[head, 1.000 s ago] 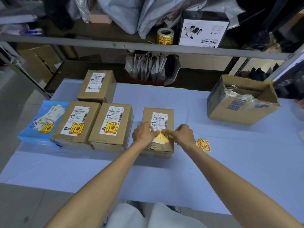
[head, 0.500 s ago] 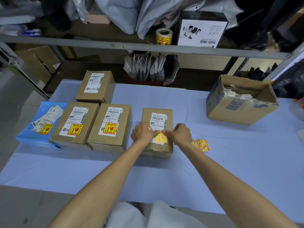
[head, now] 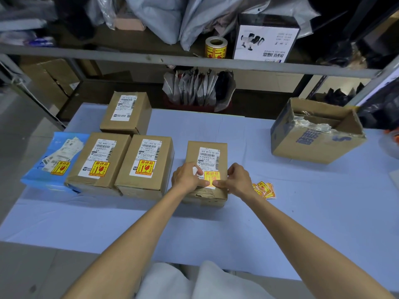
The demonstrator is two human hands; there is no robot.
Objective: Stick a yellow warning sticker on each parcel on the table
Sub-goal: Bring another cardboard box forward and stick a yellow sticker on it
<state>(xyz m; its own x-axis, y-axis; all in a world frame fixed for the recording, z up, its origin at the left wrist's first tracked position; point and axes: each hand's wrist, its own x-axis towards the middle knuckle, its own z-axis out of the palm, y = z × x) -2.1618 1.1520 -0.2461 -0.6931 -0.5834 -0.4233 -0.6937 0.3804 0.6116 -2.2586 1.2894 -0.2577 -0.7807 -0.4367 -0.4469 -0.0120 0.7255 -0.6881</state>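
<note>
The yellow warning sticker (head: 212,178), printed 易碎品 in red, lies on the lower end of the white label reading "830 W172-00 001" on the middle parcel (head: 192,152), on the table (head: 302,212). The left hand (head: 186,176) holds its left edge with curled fingers, and the right hand (head: 240,180) pinches its right edge. Leftward, the next parcel (head: 124,175), labelled "100 L953-00 771", and the third parcel (head: 121,152), "Y60 N480-11 P01", bear the same sticker.
</note>
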